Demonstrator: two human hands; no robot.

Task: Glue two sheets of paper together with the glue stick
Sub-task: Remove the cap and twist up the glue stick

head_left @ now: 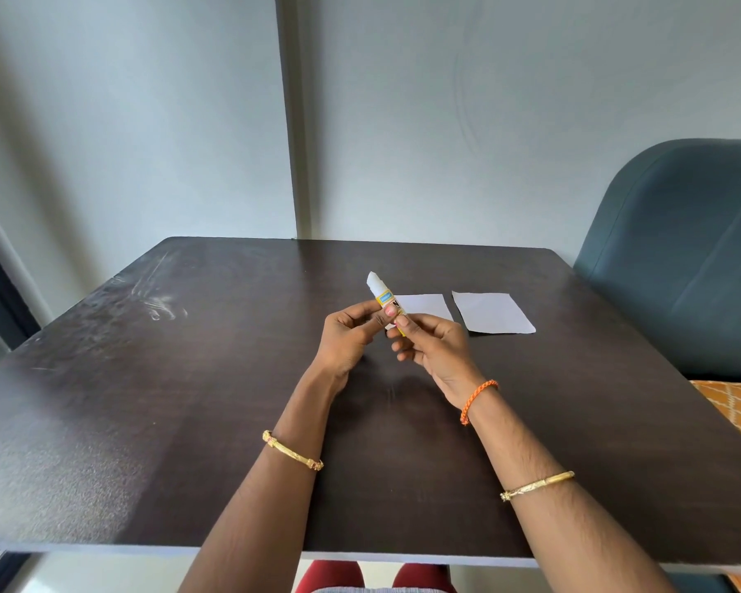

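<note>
Two small white rectangular sheets of paper are seen in the head view, lying flat on the dark wooden table [189,378]: the nearer sheet [424,308] partly hidden behind the hands, the farther sheet [493,312] just beside it to the right, a narrow gap between them. A slim yellow-and-white glue stick with a white cap [386,299] is held above the table, tilted with the cap end up and away. It is pinched at its lower barrel by the fingers of the right hand [433,348], while the left hand [347,340] is closed on it just below the cap. The stick is judged light, rigid and smooth, best gripped round the barrel. The paper is judged thin, limp and easily creased, so it would best be pressed flat rather than pinched.
</note>
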